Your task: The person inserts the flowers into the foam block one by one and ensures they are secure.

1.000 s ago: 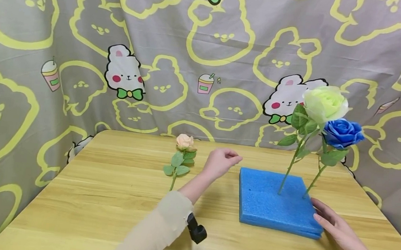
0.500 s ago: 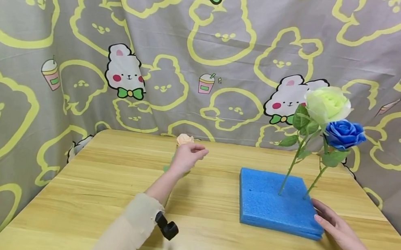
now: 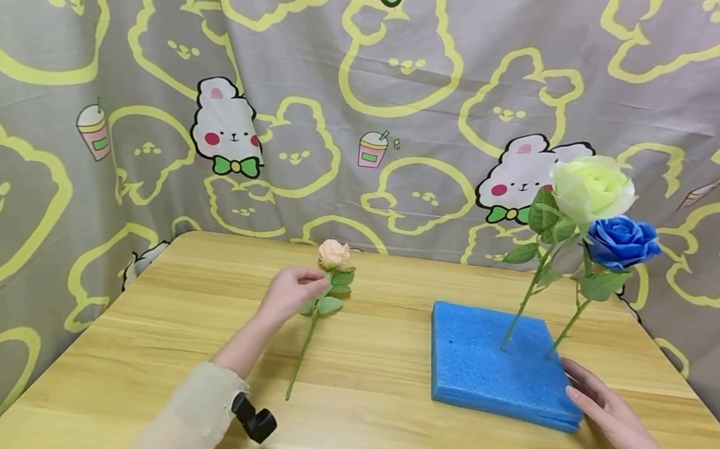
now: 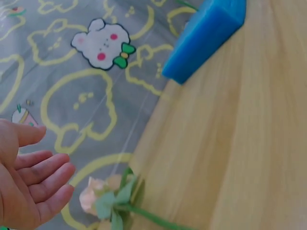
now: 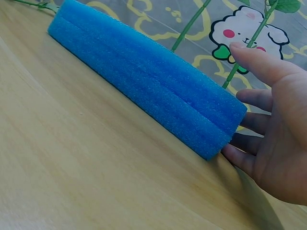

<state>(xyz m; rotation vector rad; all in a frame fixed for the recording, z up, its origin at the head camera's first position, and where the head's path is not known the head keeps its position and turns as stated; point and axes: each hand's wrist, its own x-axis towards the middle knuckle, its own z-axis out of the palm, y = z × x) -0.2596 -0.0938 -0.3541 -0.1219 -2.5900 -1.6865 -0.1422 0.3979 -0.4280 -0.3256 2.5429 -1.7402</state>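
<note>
My left hand (image 3: 292, 292) hovers beside the peach rose (image 3: 334, 254), its fingertips overlapping the leaves in the head view. The left wrist view shows that hand (image 4: 33, 182) with loosely bent fingers and nothing in them, apart from the rose (image 4: 98, 196). The rose lies on the table, its stem towards me. At the right, my right hand (image 3: 606, 415) rests its fingers against the side of a blue foam block (image 3: 483, 369). Its thumb (image 5: 261, 62) is extended above the block's edge in the right wrist view. A pale green rose (image 3: 591, 186) and a blue rose (image 3: 623, 243) stand in the foam.
The wooden table (image 3: 352, 428) stretches between the peach rose and the foam block. A patterned curtain (image 3: 300, 42) hangs behind the table and at both sides. A black wrist camera (image 3: 257, 420) juts from the left sleeve.
My left hand has travelled left from near the foam block, passing over the peach rose to its left side. The right hand keeps its place at the block.
</note>
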